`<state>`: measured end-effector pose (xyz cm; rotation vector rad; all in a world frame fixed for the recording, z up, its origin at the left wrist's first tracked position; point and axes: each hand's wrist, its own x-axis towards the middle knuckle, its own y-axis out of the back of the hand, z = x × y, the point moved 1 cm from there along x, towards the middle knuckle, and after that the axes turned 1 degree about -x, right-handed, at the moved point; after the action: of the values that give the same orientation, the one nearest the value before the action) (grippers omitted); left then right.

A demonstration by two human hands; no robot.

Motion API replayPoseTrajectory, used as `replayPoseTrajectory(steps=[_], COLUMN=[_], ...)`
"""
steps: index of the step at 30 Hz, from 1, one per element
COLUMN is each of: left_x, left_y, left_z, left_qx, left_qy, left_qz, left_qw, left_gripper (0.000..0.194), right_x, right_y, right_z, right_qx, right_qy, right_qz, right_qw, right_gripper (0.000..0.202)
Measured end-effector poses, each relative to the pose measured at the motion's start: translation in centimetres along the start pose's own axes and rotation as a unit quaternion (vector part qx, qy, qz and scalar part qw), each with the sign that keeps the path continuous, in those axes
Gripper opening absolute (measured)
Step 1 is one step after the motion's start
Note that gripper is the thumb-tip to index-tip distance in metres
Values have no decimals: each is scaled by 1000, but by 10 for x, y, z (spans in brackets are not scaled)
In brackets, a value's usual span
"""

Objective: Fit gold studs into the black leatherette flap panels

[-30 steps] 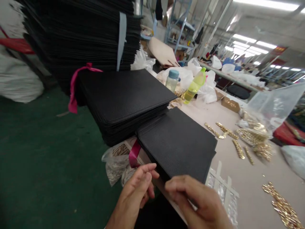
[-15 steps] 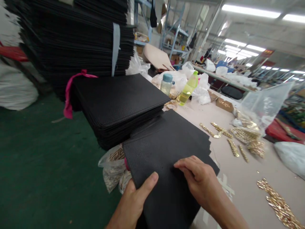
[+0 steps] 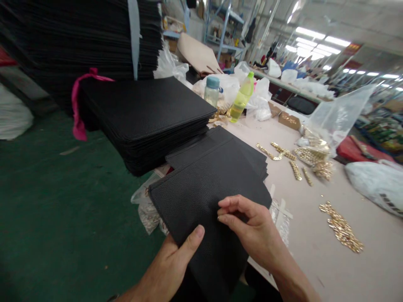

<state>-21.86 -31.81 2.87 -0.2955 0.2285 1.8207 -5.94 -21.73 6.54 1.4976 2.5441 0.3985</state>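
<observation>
**Left hand [image 3: 171,260] holds a black sheet [image 3: 204,180] by its edge, right hand [image 3: 252,222] just over it**

The left hand grips the sheet at its near left edge, thumb flat on the grained face, the other fingers out of sight beneath. From that grip the sheet spreads ahead and to the right, and its lower part hangs down past the thumb.

The right hand is over the middle of the sheet, to the right of the left thumb. Its thumb and fingertips are drawn in to a narrow gap; whether they pinch something small or touch the sheet, one cannot tell.

The far edge of the sheet overlaps a low pile [image 3: 252,155] of similar black pieces on the table [image 3: 330,272]. Beyond the pile, to the left, lies a thicker stack [image 3: 151,107], and behind it rises a taller stack [image 3: 94,42] bound with a pale strip [image 3: 134,42]. A pink tie [image 3: 78,109] hangs at the thicker stack's left side.

Below the sheet's left corner is a clear bag [image 3: 147,214]. Right of the hands, gold chain [image 3: 341,228] lies on the table. Farther back stand a blue-lidded jar [image 3: 211,91] and a yellow-green bottle [image 3: 242,98].
</observation>
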Motion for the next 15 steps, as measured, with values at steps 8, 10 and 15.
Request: replayPoseTrajectory(steps=[8,10,15], left_x=[-12,-14,-19], left_y=[-6,-9,-14], left_z=[4,6,-1], left_qx=[28,39,77], left_qy=[-25,-40,-40], left_qz=[-1,11,42], left_qw=[999,998,995], left_gripper=[56,55,54], right_x=[-14,-15,-14], right_y=[-1,-2,-6], right_z=[-1,1,5], right_qx=[3,2,-11], right_qy=[2,6,2], right_qz=[2,2,0], right_qw=[1000,1000,1000], right_gripper=[14,14,16])
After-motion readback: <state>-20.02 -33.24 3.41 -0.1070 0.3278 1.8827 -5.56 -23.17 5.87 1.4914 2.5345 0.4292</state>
